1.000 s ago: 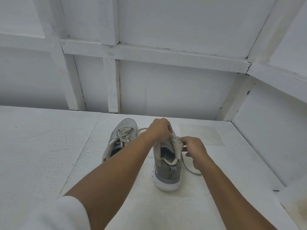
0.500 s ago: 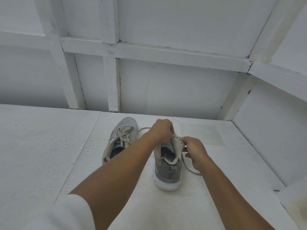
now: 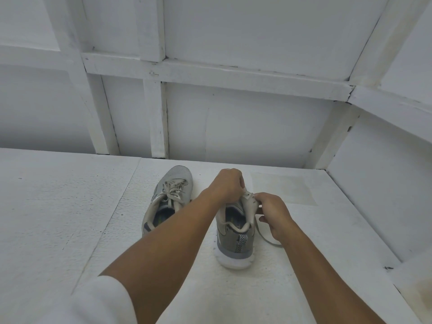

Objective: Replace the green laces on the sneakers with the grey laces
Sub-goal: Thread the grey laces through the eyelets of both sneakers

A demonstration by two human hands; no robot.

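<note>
toward the back edge of the table (image 3: 70, 230), left of middle, the first sneaker (image 3: 167, 197) sits on its sole with its toe to the back wall and pale laces threaded up its front. just right of it, the left hand (image 3: 228, 185) is curled tight over the front of the second sneaker (image 3: 235, 239), which stands near the table's middle with its heel toward the person. what the fingers hold under there is hidden. the right hand (image 3: 272, 212) has thumb and forefinger pressed together at the top eyelet flap on that sneaker's right side, seemingly on the grey lace (image 3: 266, 237). the lace's loose length trails onto the table just right of the heel. no green lace shows.

the likely slip is at that eyelet. the flap is soft, so if it folds under the pinch the lace tip may miss the hole or go in twisted. a hard tug could also drag the sneaker sideways if the left hand's hold eases, or pull the two ends uneven.
</note>
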